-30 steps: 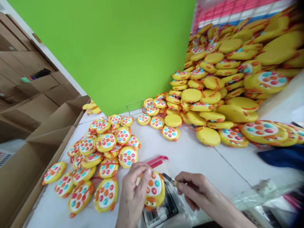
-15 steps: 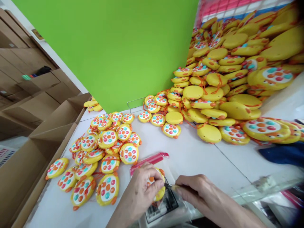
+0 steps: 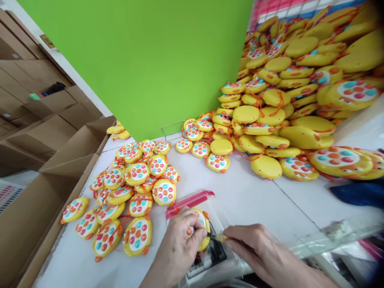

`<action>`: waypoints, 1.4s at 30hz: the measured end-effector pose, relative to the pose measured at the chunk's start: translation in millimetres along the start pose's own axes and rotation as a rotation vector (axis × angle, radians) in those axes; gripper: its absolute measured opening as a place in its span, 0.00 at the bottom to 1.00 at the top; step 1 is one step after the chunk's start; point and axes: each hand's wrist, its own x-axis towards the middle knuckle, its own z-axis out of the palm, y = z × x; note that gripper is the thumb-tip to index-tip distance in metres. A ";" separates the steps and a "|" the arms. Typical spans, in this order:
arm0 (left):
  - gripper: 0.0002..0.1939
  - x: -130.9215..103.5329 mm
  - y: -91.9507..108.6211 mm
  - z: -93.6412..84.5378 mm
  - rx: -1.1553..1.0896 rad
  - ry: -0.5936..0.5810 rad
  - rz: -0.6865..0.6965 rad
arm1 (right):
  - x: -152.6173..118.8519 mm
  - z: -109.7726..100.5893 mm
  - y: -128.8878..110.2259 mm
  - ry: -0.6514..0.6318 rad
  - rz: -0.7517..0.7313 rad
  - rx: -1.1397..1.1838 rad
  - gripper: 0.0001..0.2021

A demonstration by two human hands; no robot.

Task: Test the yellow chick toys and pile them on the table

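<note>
Left hand (image 3: 180,236) clamped on one round yellow plastic toy (image 3: 200,224) at table's near edge; right hand (image 3: 252,244) pinching thin tool (image 3: 217,237) against it. Beside: one pink-zipped clear bag (image 3: 192,199), roughly twenty glossy dotted toys (image 3: 135,188); beyond, uncounted heap (image 3: 285,100).

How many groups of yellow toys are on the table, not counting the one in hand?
3: a cluster left of the left hand, a heap at right, and a few behind the green board, possibly more hidden.
</note>
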 end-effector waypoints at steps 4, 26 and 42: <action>0.09 1.0 -2.2 2.7 0.011 -0.015 -0.015 | -0.8 4.0 3.6 -0.007 0.018 -0.003 0.14; 0.07 -10.0 -15.9 6.0 0.011 0.018 -0.072 | 5.9 11.6 0.4 -0.143 0.078 -0.009 0.19; 0.08 -11.3 -17.1 7.3 0.002 -0.018 -0.117 | 7.1 18.9 6.6 -0.305 0.123 0.120 0.21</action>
